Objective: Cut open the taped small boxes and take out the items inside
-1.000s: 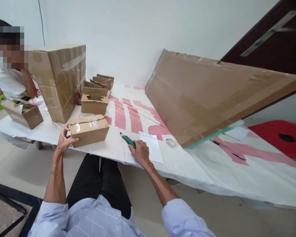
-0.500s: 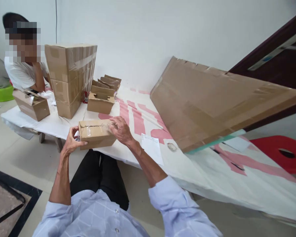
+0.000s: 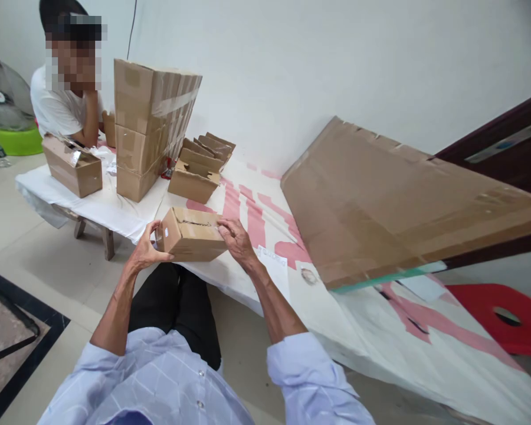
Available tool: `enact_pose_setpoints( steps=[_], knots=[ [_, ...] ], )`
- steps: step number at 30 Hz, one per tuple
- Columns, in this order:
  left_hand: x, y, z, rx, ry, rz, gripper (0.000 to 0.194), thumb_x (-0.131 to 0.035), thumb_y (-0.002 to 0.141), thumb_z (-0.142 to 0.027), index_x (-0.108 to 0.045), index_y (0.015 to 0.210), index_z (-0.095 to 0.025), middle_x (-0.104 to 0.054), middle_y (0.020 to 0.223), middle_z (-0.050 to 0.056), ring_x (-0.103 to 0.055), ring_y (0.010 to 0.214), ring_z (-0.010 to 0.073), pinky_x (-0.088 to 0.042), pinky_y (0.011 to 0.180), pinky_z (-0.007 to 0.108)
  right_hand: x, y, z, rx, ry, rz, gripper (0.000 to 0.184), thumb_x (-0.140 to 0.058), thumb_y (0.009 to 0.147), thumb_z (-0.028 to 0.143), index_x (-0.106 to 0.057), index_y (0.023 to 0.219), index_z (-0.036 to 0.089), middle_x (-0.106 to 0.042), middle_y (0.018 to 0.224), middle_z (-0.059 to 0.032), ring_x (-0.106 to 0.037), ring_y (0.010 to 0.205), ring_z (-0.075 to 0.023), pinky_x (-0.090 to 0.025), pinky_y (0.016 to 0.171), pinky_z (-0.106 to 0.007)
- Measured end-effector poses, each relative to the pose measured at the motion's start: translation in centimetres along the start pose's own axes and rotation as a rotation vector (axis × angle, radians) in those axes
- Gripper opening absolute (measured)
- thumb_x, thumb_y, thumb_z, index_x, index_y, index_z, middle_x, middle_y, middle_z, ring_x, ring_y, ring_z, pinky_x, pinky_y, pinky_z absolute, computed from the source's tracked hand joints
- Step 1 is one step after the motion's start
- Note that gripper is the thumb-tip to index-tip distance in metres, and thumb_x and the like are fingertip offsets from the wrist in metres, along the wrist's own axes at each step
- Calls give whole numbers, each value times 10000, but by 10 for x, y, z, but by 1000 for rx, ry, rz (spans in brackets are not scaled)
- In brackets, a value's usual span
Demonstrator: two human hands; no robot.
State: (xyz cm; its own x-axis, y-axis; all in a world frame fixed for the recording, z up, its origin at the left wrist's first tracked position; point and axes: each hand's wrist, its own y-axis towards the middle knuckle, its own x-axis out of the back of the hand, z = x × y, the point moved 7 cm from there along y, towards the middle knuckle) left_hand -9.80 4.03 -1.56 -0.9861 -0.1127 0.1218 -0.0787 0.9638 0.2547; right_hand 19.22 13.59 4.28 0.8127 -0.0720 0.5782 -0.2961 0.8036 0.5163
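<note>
A small brown cardboard box [image 3: 193, 235], its top seam taped, sits at the near edge of the low table [image 3: 128, 215] in front of me. My left hand [image 3: 147, 251] is wrapped round its left end, thumb on the front face. At the box's right top corner, my right hand [image 3: 236, 237] rests with its fingers curled and pressed against the cardboard. The green cutter seen earlier is out of sight. A white paper sheet [image 3: 277, 267] lies just right of my right hand.
A tall stack of taped cartons [image 3: 153, 121] and several open small boxes [image 3: 197, 177] stand behind. A big flat cardboard slab [image 3: 402, 195] leans at the right, above a red stool [image 3: 504, 319]. Another person's sleeve [image 3: 55, 109] shows at far left, behind a box [image 3: 73, 172], with a fan [image 3: 4, 94] beyond.
My right hand left the green cutter beside the paper and came onto the box. The box has been turned so its left end faces me. The view shifted left.
</note>
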Motion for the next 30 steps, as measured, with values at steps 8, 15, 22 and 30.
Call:
enact_pose_setpoints(
  steps=[8,15,22,30],
  knots=[
    [-24,0,-42,-163,135,-69,997,-987,542,-343,-521,1416,-230,-579,1464,142,-596,1354,363,-528,1128,538,46,10,98,222,-184,-191,276,-575,1054,418,-765,1111,226,-750,1144,-121,-687,1134,-296,-580,1000,-498],
    [-44,-7,-68,-263,285,-176,898,-979,555,-295,-537,1336,-259,-622,1396,113,-614,1293,351,-527,1120,515,-3,2,191,534,-522,151,205,-613,1029,228,-802,1103,205,-737,1183,-133,-598,1219,-319,-512,1074,-501],
    [-60,-11,-77,-291,337,-235,875,-980,559,-320,-542,1310,-228,-610,1433,157,-586,1338,386,-495,1133,545,-19,3,175,497,-794,224,186,-619,1015,172,-804,1019,169,-736,1141,-155,-562,1144,-314,-474,984,-452],
    [-62,-12,-80,-243,332,-234,905,-1009,545,-372,-557,1318,-244,-594,1479,166,-564,1383,411,-480,1144,558,-21,1,173,506,-819,238,237,-580,1023,155,-804,960,198,-715,1131,-148,-522,1134,-315,-424,969,-464]
  ],
)
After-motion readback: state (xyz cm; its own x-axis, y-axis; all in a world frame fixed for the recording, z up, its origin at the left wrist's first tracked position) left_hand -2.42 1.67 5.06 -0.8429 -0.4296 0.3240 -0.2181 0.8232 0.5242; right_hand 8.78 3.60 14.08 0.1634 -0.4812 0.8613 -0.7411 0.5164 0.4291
